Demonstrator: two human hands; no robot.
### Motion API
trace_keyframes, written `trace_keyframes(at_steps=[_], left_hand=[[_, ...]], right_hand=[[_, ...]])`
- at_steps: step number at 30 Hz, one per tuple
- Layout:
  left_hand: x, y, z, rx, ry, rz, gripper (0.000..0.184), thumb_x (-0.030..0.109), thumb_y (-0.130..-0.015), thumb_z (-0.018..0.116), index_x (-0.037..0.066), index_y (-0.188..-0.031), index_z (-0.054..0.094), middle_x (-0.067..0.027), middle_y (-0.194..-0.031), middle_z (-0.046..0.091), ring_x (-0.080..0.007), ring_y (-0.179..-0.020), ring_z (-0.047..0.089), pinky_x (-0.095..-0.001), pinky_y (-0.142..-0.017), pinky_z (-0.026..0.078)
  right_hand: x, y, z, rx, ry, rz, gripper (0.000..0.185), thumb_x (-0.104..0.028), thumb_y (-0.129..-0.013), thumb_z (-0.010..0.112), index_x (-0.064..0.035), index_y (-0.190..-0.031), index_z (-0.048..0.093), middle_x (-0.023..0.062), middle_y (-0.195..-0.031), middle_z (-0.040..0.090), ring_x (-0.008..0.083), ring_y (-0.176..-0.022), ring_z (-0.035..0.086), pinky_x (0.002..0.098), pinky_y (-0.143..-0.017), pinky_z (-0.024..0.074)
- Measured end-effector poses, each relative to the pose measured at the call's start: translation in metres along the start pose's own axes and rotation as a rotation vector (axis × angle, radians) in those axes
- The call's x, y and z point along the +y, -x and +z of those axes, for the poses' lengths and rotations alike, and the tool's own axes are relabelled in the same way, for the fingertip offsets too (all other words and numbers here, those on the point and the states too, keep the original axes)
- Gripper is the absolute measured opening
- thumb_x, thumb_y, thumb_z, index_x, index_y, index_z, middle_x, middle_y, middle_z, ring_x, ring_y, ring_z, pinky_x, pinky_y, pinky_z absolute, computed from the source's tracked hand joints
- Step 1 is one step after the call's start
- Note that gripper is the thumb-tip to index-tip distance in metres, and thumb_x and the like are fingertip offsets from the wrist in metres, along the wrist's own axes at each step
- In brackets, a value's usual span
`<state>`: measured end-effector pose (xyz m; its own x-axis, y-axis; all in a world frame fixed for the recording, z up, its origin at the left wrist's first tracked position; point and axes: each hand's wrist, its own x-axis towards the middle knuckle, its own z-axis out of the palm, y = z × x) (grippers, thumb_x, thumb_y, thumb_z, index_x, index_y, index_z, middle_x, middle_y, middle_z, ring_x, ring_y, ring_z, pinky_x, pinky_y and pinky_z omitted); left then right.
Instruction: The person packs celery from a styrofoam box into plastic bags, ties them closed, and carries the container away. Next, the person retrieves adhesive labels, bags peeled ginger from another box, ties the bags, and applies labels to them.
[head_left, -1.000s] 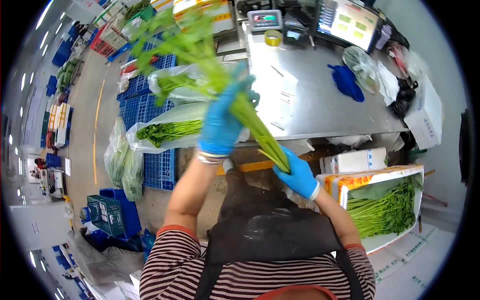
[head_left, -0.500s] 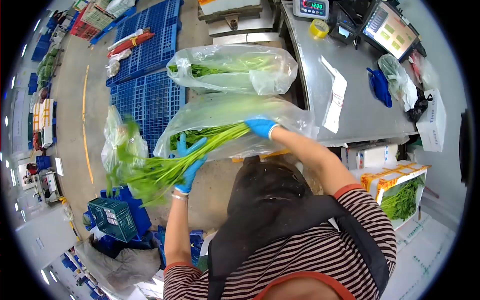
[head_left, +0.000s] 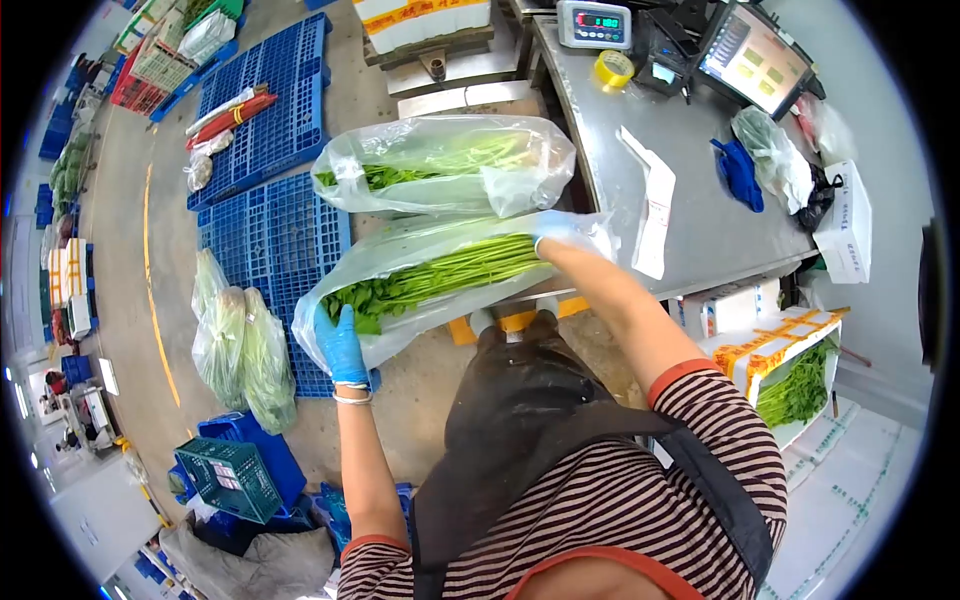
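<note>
A bunch of leafy green stalks [head_left: 450,272] lies in a clear plastic bag [head_left: 375,250], its leaves to the left and stems to the right. My gloved left hand [head_left: 342,345] is at the bag's left end by the leaves, with the thumb and fingers apart. At the stem end, my right hand [head_left: 560,228] reaches inside the bag; its fingers are hidden by plastic and glare. Just beyond lies a second filled bag [head_left: 445,165], parallel to the first.
Blue pallets [head_left: 275,235] stand at the left, beside more bagged greens [head_left: 243,350] on the floor. The metal table [head_left: 620,130] at the right bears a scale [head_left: 594,25], yellow tape [head_left: 613,69], a screen [head_left: 757,58] and paper [head_left: 655,210]. A foam box [head_left: 775,355] holds greens.
The bunch has gone from my hands above the bag down into it. My left hand has moved down and left to the bag's end, and my right hand has moved right, into the plastic.
</note>
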<state>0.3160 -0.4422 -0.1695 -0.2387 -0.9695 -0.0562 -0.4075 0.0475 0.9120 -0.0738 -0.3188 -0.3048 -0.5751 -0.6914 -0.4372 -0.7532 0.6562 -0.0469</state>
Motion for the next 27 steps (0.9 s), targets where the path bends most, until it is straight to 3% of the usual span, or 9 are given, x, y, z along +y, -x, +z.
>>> trace_keyframes(at_steps=[4, 5, 6, 7, 8, 10, 16, 22, 27], left_hand=[[0.016, 0.012, 0.003, -0.100, 0.362, -0.192, 0.037, 0.010, -0.092, 0.059, -0.001, -0.127, 0.053, -0.0107, -0.119, 0.060, -0.0204, -0.102, 0.056, -0.0327, -0.089, 0.046], [0.017, 0.014, 0.005, -0.108, 0.382, -0.248, 0.039, 0.012, -0.092, 0.059, 0.000, -0.129, 0.052, -0.0089, -0.119, 0.059, -0.0188, -0.102, 0.055, -0.0315, -0.088, 0.046], [0.031, 0.021, 0.010, -0.095, 0.414, -0.318, 0.042, 0.014, -0.093, 0.060, 0.002, -0.131, 0.050, -0.0068, -0.119, 0.058, -0.0170, -0.103, 0.054, -0.0301, -0.086, 0.045], [0.046, 0.028, 0.014, -0.080, 0.446, -0.389, 0.045, 0.016, -0.093, 0.060, 0.003, -0.134, 0.049, -0.0047, -0.119, 0.057, -0.0152, -0.103, 0.053, -0.0287, -0.085, 0.045], [0.063, 0.038, 0.019, -0.038, 0.488, -0.472, 0.048, 0.018, -0.093, 0.060, 0.004, -0.136, 0.047, -0.0024, -0.118, 0.057, -0.0132, -0.103, 0.052, -0.0271, -0.084, 0.044], [0.088, 0.050, 0.029, -0.198, 0.477, -0.487, 0.046, 0.020, -0.093, 0.060, 0.006, -0.136, 0.051, -0.0010, -0.121, 0.058, -0.0116, -0.102, 0.055, -0.0266, -0.086, 0.043], [0.125, 0.068, 0.075, -0.579, 0.390, -0.449, 0.045, 0.022, -0.095, 0.057, 0.005, -0.137, 0.053, -0.0059, -0.132, 0.058, -0.0166, -0.116, 0.057, -0.0279, -0.096, 0.043], [0.130, 0.080, 0.122, -0.792, 0.320, -0.456, 0.043, 0.022, -0.094, 0.059, 0.005, -0.134, 0.056, -0.0053, -0.129, 0.061, -0.0164, -0.114, 0.058, -0.0311, -0.097, 0.042], [0.134, 0.088, 0.148, -0.938, 0.307, -0.466, 0.041, 0.019, -0.095, 0.059, 0.003, -0.133, 0.056, -0.0054, -0.129, 0.061, -0.0163, -0.114, 0.058, -0.0318, -0.097, 0.042]], right_hand=[[0.016, 0.040, 0.035, 0.238, -0.024, -0.207, 0.026, -0.022, -0.086, 0.056, 0.0000, -0.096, 0.068, 0.0242, -0.096, 0.066, 0.0404, -0.094, 0.064, 0.0440, -0.085, 0.0503], [0.009, 0.088, 0.002, 0.251, -0.157, -0.350, 0.030, -0.014, -0.081, 0.061, 0.0011, -0.106, 0.065, 0.0271, -0.106, 0.064, 0.0410, -0.101, 0.062, 0.0449, -0.088, 0.0498], [0.007, 0.130, -0.043, 0.060, -0.308, -0.492, 0.042, -0.016, -0.082, 0.065, 0.0019, -0.119, 0.058, 0.0272, -0.114, 0.061, 0.0404, -0.105, 0.060, 0.0461, -0.090, 0.0489], [0.013, 0.159, -0.042, 0.209, -0.388, -0.691, 0.054, -0.022, -0.083, 0.068, 0.0000, -0.129, 0.052, 0.0248, -0.117, 0.061, 0.0405, -0.106, 0.060, 0.0466, -0.090, 0.0491], [0.011, 0.186, -0.071, -0.078, -0.425, -0.647, 0.057, -0.031, -0.087, 0.065, -0.0037, -0.134, 0.048, 0.0237, -0.123, 0.059, 0.0395, -0.109, 0.059, 0.0459, -0.092, 0.0488], [0.021, 0.220, -0.077, -0.101, -0.537, -0.658, 0.059, -0.035, -0.089, 0.061, -0.0073, -0.139, 0.046, 0.0204, -0.122, 0.060, 0.0380, -0.106, 0.061, 0.0448, -0.089, 0.0498], [0.085, 0.272, -0.092, -0.010, -0.653, -0.287, 0.047, -0.035, -0.095, 0.054, -0.0166, -0.138, 0.049, 0.0146, -0.112, 0.066, 0.0341, -0.093, 0.065, 0.0418, -0.080, 0.0528], [0.130, 0.302, -0.071, 0.124, -0.666, -0.043, 0.038, -0.036, -0.095, 0.052, -0.0204, -0.130, 0.058, 0.0138, -0.106, 0.068, 0.0342, -0.091, 0.066, 0.0420, -0.079, 0.0530], [0.137, 0.333, -0.067, 0.027, -0.679, 0.147, 0.037, -0.037, -0.095, 0.054, -0.0204, -0.127, 0.060, 0.0143, -0.111, 0.067, 0.0350, -0.094, 0.066, 0.0414, -0.080, 0.0529]])
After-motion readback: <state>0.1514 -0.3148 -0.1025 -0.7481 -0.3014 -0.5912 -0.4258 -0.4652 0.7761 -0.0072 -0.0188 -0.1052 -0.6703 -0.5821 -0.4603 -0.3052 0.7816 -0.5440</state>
